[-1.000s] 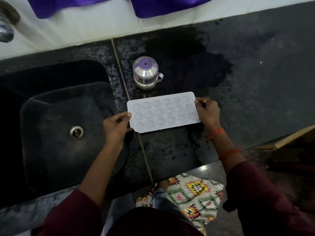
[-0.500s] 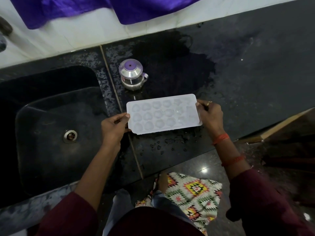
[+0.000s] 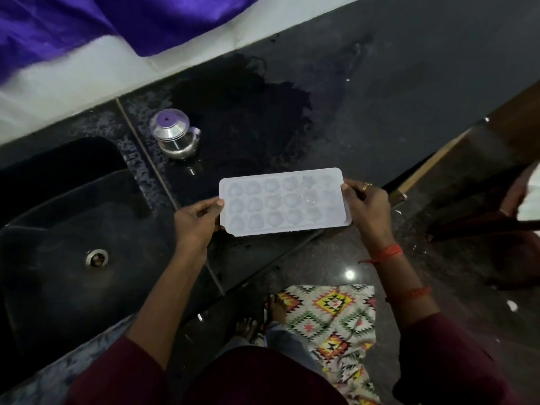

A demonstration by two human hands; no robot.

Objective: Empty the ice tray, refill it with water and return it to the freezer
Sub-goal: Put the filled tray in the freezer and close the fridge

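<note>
My left hand [image 3: 196,223] grips left end of ice tray [image 3: 283,201], my right hand [image 3: 368,206] grips right end; tray level between them, above counter [image 3: 394,92] edge. Beyond left hand: steel pot [image 3: 175,137]. Left of it, sink [image 3: 58,244].

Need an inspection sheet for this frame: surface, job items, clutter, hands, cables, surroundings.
Surface: black counter with a large wet patch; sink set in at left.
Job's things: white tray, cells up, held roughly level over the counter's front edge; what the cells hold cannot be told.
Clutter: lidded steel pot on the counter behind the tray, beside the sink.
Hands: left hand grips the tray's left end; right hand grips its right end.
Cables: nothing seen.
Surroundings: purple cloth against the white wall; patterned mat on the floor.
</note>
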